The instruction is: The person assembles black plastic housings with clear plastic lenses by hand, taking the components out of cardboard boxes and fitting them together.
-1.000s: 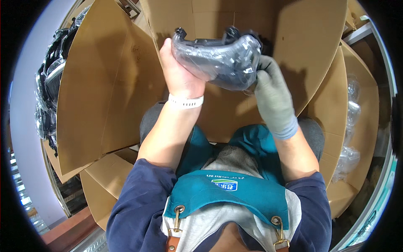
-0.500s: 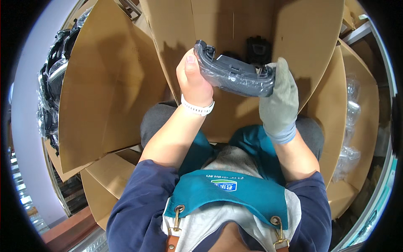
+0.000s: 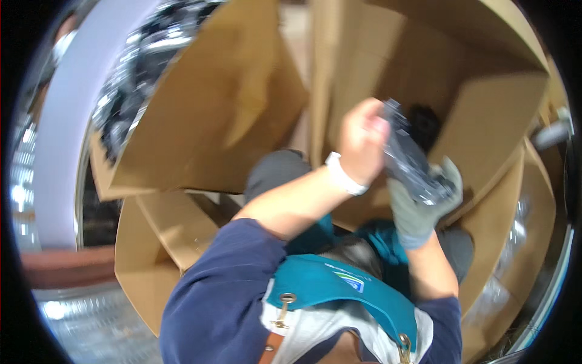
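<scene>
Up at about one o'clock from the person's chest, both hands clamp a dark plastic part wrapped in a clear bag [image 3: 415, 164], held over the open cardboard box [image 3: 485, 91]. Bare left hand [image 3: 362, 142], with a white wristband [image 3: 344, 174], has its grip closed on the part's upper end. Gloved right hand [image 3: 421, 209], in grey, has its grip closed around the lower end from five o'clock. Another dark piece [image 3: 424, 124] lies deep in the box. Bagged parts [image 3: 136, 73] are heaped at ten o'clock, blurred.
</scene>
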`<state>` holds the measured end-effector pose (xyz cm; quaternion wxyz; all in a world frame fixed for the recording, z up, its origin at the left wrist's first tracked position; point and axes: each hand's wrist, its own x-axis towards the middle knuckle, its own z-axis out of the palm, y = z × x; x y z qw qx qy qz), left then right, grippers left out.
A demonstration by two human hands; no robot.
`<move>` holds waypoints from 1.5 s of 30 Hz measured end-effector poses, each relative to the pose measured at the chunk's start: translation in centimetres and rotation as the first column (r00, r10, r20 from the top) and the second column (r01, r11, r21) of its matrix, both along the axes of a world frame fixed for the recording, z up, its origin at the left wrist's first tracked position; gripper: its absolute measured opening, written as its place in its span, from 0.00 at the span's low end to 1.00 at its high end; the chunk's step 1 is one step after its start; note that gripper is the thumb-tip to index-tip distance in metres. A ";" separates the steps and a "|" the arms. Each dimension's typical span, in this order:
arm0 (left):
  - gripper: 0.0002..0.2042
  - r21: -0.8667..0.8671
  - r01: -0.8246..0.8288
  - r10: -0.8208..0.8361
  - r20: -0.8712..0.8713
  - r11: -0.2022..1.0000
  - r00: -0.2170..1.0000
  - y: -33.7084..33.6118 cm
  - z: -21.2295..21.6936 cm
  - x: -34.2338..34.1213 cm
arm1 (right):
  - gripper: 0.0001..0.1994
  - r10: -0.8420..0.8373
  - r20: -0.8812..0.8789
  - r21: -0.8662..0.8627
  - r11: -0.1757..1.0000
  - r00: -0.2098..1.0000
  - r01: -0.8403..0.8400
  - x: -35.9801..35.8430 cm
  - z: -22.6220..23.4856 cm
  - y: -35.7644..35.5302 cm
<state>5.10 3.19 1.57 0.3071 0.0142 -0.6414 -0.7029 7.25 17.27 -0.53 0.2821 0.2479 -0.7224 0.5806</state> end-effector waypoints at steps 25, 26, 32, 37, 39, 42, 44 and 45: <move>0.31 -0.905 -0.345 0.958 0.177 0.249 0.227 -51.6 31.8 14.6 | 0.22 0.333 0.575 0.060 0.894 0.747 -0.444 -6.1 -8.5 -2.9; 0.29 -0.901 -0.397 0.971 0.088 0.173 0.224 -50.2 29.1 10.3 | 0.22 0.265 0.593 0.066 0.925 0.760 -0.374 -6.9 -9.1 -2.0; 0.19 -0.753 -0.378 0.505 -0.071 0.539 0.860 -26.8 23.3 11.6 | 0.29 -0.073 0.586 0.062 0.997 0.807 0.045 -14.1 -11.6 1.4; 0.16 -0.816 -0.098 0.179 0.008 0.570 0.984 -16.8 14.9 16.4 | 0.41 -0.410 0.608 0.507 0.860 0.680 0.065 -16.7 -20.9 5.7; 0.17 -0.764 0.025 0.061 0.084 0.644 0.995 -15.1 11.5 17.5 | 0.39 -0.674 0.378 0.851 0.523 0.634 0.049 -14.7 -20.7 5.6; 0.18 -0.493 0.218 -0.066 0.307 0.842 0.949 -12.1 7.2 16.4 | 0.35 -0.418 0.507 0.789 0.578 0.754 -0.210 -14.2 -19.5 4.8; 0.16 -0.144 0.338 -0.233 0.481 0.930 0.845 -9.9 5.2 14.2 | 0.38 -0.345 0.559 0.823 0.341 0.754 -0.454 -13.7 -23.9 4.2; 0.15 0.066 0.445 -0.409 0.531 0.893 0.742 -8.7 4.4 11.8 | 0.41 -0.417 0.691 0.716 0.275 0.591 -0.642 -14.0 -28.5 6.2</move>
